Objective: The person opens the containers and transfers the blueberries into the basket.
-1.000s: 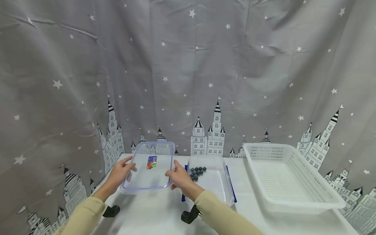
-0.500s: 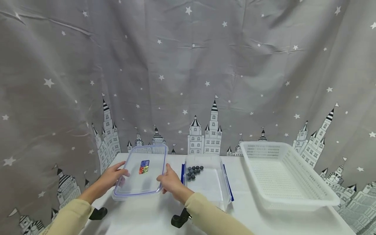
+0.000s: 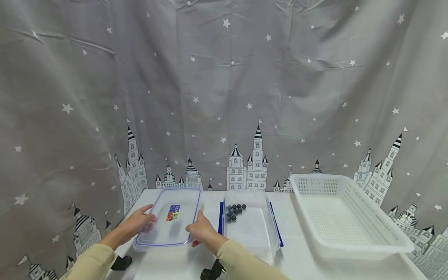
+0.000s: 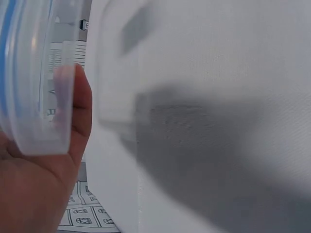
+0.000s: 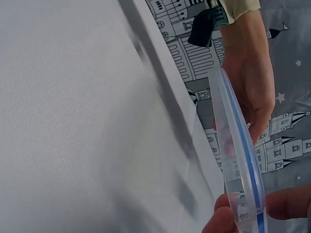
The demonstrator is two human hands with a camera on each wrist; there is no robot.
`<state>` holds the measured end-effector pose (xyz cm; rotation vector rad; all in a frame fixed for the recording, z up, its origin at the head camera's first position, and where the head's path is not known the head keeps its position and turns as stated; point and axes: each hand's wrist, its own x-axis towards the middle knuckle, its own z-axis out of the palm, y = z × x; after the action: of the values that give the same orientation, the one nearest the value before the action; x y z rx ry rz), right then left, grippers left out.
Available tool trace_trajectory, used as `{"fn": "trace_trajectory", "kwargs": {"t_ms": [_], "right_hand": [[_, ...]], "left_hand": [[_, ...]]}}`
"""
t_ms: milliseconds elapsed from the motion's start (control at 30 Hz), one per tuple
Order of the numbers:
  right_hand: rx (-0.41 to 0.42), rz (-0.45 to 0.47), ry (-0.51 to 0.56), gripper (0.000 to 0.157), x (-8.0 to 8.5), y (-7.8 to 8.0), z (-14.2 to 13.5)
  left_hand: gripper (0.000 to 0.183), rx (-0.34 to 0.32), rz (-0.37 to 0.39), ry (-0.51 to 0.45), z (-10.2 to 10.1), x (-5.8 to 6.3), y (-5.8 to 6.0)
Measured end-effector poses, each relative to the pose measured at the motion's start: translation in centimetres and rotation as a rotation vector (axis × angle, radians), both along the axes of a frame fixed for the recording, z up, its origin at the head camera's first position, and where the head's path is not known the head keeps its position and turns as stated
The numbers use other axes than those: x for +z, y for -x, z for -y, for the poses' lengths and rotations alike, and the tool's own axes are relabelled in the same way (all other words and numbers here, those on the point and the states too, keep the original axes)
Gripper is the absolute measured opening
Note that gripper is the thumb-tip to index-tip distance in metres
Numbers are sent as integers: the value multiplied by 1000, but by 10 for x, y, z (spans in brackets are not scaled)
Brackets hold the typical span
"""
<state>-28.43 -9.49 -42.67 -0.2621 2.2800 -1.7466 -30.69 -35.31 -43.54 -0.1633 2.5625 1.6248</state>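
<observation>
Between both hands is a clear plastic lid (image 3: 161,229) with a blue seal line and a small fruit label. My left hand (image 3: 137,222) grips its left edge; the left wrist view shows the fingers behind the translucent rim (image 4: 43,97). On the opposite edge, my right hand (image 3: 204,231) pinches the lid, thumb on top and fingers below, as the right wrist view shows. The lid hangs above the white table, casting a shadow on it. Just right of my right hand stands a clear container (image 3: 253,229) with blue side clips, holding several blueberries (image 3: 234,212) at its back left.
A large white perforated basket (image 3: 343,217) stands on the right of the white table (image 3: 297,264). Behind the table hangs a grey curtain (image 3: 210,77) with stars and castles. Dark wrist-camera mounts (image 3: 121,263) sit near both wrists.
Both hands have carried the lid a little left and lowered it toward the table, and it looks flatter now. The container, blueberries and basket have stayed in place; the head view has shifted slightly.
</observation>
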Motion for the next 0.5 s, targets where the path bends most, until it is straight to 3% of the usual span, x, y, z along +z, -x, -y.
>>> {"fn": "trace_trajectory", "kwargs": {"t_ms": [300, 500], "right_hand": [[-26, 22, -32, 65, -14, 0, 5], [-48, 40, -55, 76, -19, 2, 13]], "left_hand": [[75, 16, 31, 20, 1, -16, 4], [74, 23, -3, 39, 4, -23, 5]]}}
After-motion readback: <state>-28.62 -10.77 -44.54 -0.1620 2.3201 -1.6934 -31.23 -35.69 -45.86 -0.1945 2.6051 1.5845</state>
